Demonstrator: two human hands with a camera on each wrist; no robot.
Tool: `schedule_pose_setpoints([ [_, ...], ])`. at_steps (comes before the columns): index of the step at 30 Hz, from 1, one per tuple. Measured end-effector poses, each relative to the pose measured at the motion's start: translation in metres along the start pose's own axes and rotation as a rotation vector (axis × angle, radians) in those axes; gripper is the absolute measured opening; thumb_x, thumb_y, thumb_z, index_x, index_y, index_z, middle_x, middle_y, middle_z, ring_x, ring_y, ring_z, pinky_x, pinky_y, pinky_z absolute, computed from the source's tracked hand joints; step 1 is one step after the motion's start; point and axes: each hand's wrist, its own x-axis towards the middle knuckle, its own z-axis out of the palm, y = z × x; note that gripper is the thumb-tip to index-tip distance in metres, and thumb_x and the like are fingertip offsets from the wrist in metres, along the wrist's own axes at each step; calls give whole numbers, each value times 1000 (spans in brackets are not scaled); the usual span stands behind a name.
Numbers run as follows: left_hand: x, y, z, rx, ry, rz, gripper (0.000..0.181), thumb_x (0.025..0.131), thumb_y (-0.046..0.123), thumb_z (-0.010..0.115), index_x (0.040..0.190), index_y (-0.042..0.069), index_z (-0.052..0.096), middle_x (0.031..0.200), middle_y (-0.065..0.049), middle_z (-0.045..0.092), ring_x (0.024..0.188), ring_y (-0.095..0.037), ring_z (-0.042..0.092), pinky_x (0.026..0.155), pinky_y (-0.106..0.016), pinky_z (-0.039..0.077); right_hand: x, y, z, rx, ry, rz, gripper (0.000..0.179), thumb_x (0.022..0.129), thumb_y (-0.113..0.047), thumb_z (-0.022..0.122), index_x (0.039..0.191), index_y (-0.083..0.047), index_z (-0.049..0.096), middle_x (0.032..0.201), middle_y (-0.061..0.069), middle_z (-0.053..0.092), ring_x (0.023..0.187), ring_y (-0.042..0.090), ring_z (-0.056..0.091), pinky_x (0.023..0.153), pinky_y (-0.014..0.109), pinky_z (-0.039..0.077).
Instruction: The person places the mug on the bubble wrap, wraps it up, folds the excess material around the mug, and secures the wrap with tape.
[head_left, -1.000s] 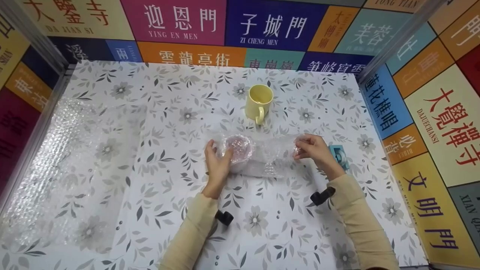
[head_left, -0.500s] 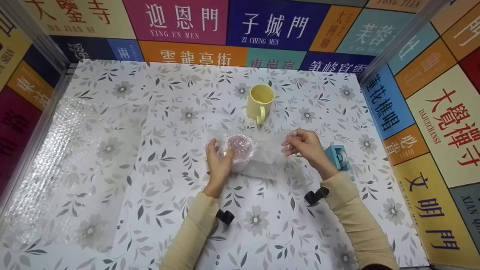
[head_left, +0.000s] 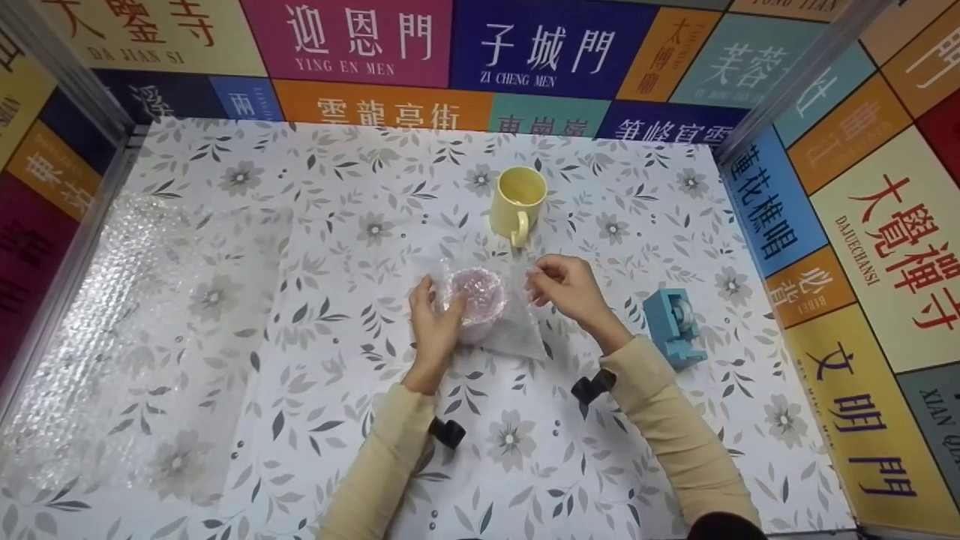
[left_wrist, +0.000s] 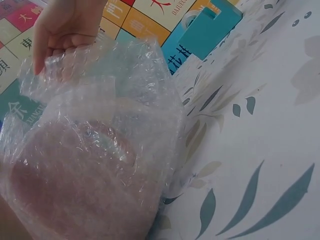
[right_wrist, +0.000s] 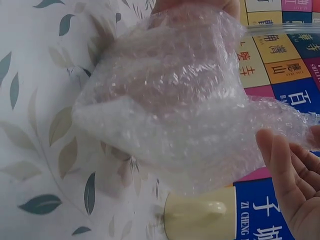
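Observation:
A pink cup [head_left: 480, 296], wrapped in clear bubble wrap [head_left: 517, 334], sits at the middle of the table. My left hand [head_left: 437, 322] holds it from the left, thumb over the near rim and fingers round the side. The right hand [head_left: 566, 289] pinches the loose end of the wrap just right of the cup. From the left wrist, the pink shows through the crinkled film [left_wrist: 145, 75], whose raised flap meets the right hand [left_wrist: 70, 30]. In the right wrist view the folded wrap [right_wrist: 185, 135] stretches from the cup to the thumb and fingers.
A yellow mug [head_left: 517, 202] stands behind the cup, handle toward me. To the right is a teal tape dispenser [head_left: 667, 322]. A flat sheet of bubble wrap [head_left: 135, 360] lies along the left side of the floral table [head_left: 345, 450]. Printed panels [head_left: 360, 45] enclose the back and sides.
My right hand has moved left toward the cup, bringing the loose end of the wrap with it. The tape dispenser has come into full view. The left hand stays at the cup.

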Motion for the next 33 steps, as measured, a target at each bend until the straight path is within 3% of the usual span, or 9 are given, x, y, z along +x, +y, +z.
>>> schedule_pose_setpoints([
  [9,2,-1,0,-46,-34,5,64,80,8,62,134,-9,32,130,-25,34,122,-37,34,104,-43,27,15,30,14,-59,-14,-86,12,83,5,53,86,13,61,64,11,60,51,7,55,50,21,50],
  [20,3,-1,0,-38,-49,54,61,80,5,61,131,-14,33,133,-28,34,128,-38,29,109,-39,18,8,13,23,-38,-47,-101,15,85,7,51,91,19,58,69,16,59,55,5,53,54,18,48],
  [29,2,-1,1,-24,-74,39,65,81,6,59,133,-16,27,138,-30,25,131,-38,21,110,-38,13,6,12,20,-157,-118,-186,17,80,6,59,93,17,59,77,21,60,64,8,50,60,17,44],
  [33,2,0,1,-32,-75,52,65,81,5,59,133,-16,27,136,-30,26,131,-39,22,110,-39,13,10,22,16,-79,-152,-156,17,86,4,53,94,19,58,77,23,60,64,8,53,60,20,48],
])
